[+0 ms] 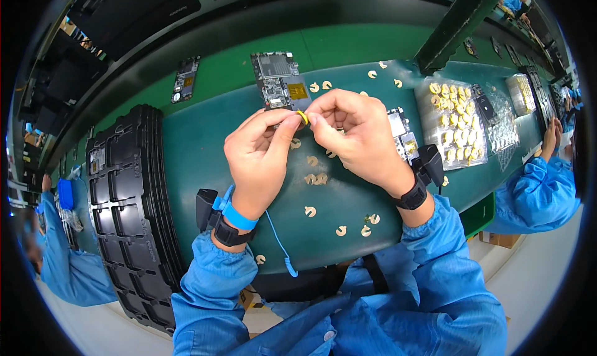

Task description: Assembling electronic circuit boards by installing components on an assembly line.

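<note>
Over the middle of the green bench mat, my left hand [261, 144] and my right hand [354, 129] meet with their fingertips pinched. Between them is a small round yellow piece [303, 117], seen nearly edge-on and partly covered by the fingers. Just beyond lies a circuit board [273, 73] with a gold-coloured patch. Another board [403, 132] rests to the right of my right wrist, partly hidden by it. Several notched cream discs [310, 211] are scattered around and below my hands. A blue wrist strap [238, 218] with a coiled cord circles my left wrist.
Stacked black trays [124, 213] stand at left. A clear tray [451, 122] of yellow round parts sits at right, near crumpled clear plastic [502, 132]. One more board [185, 79] lies far left. A green post [457, 29] rises at the back. Co-workers in blue sleeves flank me.
</note>
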The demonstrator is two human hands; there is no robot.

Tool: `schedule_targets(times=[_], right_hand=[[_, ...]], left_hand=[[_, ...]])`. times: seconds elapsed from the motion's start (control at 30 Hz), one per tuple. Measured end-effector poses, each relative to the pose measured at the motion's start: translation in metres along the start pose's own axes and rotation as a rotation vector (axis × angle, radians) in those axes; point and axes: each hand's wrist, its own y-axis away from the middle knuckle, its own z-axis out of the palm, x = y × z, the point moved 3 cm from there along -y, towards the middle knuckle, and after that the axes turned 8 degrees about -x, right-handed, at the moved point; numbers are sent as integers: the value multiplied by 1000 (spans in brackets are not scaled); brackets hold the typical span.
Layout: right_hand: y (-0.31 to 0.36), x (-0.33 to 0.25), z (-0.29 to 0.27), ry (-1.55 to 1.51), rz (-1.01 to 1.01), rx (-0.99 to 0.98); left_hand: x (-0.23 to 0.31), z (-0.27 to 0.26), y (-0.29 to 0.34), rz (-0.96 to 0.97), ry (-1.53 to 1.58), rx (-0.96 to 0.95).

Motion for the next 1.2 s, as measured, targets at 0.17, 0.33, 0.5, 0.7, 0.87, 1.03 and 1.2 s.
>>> schedule_targets(times=[0.17,0.33,0.5,0.7,0.87,1.03,1.2], right_hand=[[0,4,2,7,-44,30],[1,4,4,-129,-32,49],[6,-8,-30,51,225,37],[-3,-13,-27,228,-20,104],[-4,-16,-17,377,-244,-28],[2,-20,-20,579,-456,120],[7,-21,-6,762,-650,42]], left_hand=[[7,5,0,-26,-16,-44],[2,-2,0,4,9,-56],[3,-7,-5,15,69,14],[0,-5,-5,3,44,-57],[-1,0,-2,-38,80,-120],[-3,0,-3,-150,228,-132],[1,1,-2,-173,355,-102]])
